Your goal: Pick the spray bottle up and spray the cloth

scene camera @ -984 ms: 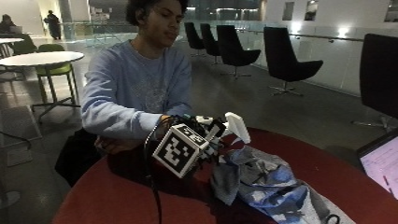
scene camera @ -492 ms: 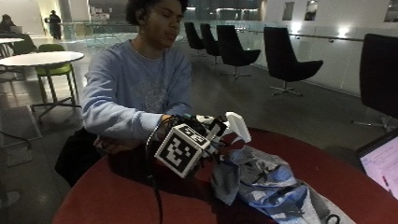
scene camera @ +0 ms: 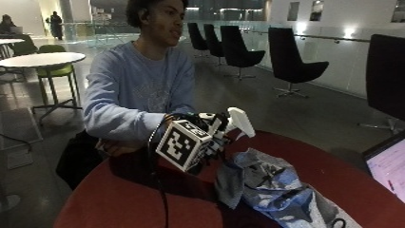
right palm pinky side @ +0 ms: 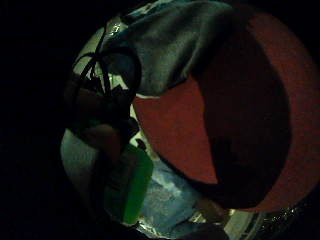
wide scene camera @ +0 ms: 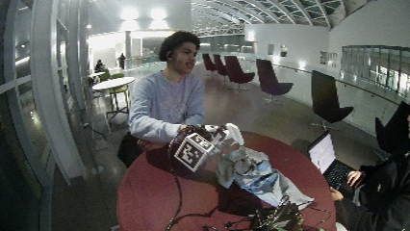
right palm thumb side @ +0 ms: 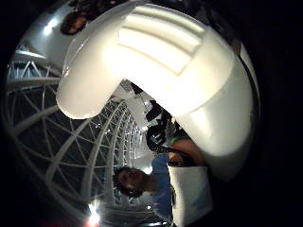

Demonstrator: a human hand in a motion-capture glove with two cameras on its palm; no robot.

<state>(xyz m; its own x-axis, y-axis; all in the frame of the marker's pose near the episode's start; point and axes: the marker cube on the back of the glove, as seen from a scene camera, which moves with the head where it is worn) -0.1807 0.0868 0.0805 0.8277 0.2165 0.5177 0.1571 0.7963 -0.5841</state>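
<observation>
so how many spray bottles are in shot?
1. The spray bottle is held up in the gloved right hand, above the red table, beside the cloth. Others may be hidden.

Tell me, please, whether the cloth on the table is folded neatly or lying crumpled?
Crumpled. The blue and white cloth lies bunched in uneven folds on the red table, beside the gloved right hand holding the spray bottle.

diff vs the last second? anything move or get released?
Nothing visibly changed. The gloved right hand still holds the spray bottle up over the red table, its white head toward the blue cloth. The cloth lies heaped where it was, and the bare hand still rests at the table's edge.
</observation>
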